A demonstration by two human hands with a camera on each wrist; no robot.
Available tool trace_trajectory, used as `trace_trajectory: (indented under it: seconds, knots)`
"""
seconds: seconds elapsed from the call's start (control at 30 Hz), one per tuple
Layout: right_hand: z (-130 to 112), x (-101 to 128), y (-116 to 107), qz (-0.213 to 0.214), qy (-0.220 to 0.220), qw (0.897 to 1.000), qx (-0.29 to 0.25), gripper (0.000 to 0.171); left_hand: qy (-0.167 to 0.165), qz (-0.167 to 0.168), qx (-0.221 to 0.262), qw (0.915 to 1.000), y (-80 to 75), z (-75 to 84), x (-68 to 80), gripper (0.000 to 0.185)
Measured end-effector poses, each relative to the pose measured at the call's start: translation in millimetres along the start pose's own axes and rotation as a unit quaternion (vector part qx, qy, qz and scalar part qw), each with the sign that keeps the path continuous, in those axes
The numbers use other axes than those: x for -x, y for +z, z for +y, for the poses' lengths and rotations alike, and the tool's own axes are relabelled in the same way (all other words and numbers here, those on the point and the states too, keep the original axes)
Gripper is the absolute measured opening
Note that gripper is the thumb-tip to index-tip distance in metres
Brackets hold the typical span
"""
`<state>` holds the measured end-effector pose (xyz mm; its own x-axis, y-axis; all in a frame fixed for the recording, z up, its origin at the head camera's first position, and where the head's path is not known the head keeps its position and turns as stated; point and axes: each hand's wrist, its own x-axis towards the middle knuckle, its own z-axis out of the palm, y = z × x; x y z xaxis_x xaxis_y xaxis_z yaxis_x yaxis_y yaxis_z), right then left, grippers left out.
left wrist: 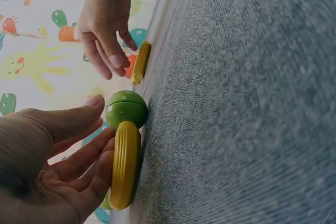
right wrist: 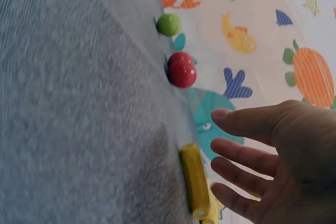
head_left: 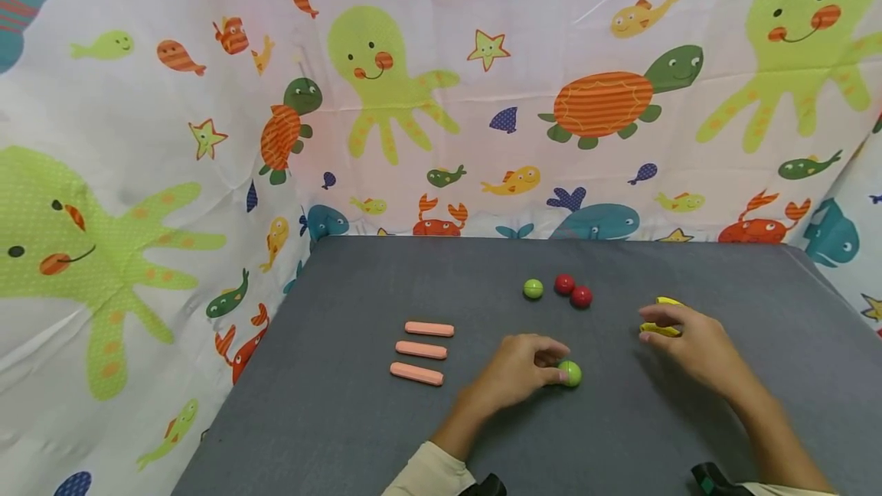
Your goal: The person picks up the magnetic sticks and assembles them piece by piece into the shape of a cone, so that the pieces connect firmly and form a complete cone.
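Two hands, two little toys: the left hand (head_left: 513, 373) has its fingertips on a green ball (head_left: 570, 373) near the front middle of the surface (head_left: 344, 419), fingers loosely bent, touching more than gripping, while the right hand (head_left: 689, 343) hovers with a relaxed open grip just over some yellow sticks (head_left: 660, 327). That ball looks like hard, light, smooth painted wood, so I'd guess it rolls off easily; pinch it across the middle. Further back sit another green ball (head_left: 533, 288) and two red balls (head_left: 573, 290), with three pink sticks (head_left: 422, 350) off left. Grey felt-like top should add friction. Sea-creature curtain (head_left: 386, 98) all round.
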<state>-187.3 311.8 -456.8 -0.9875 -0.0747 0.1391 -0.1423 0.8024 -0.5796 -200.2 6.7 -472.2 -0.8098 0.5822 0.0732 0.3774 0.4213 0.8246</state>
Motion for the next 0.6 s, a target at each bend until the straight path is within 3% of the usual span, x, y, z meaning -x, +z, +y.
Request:
trace_trajectory:
  seconds: [0.6]
  knots:
    - [21.4,-3.8,-3.3,-0.037,0.029,0.998,0.029,0.039,0.014,-0.014,-0.011,0.9997,-0.9,-1.3,-0.9,0.027]
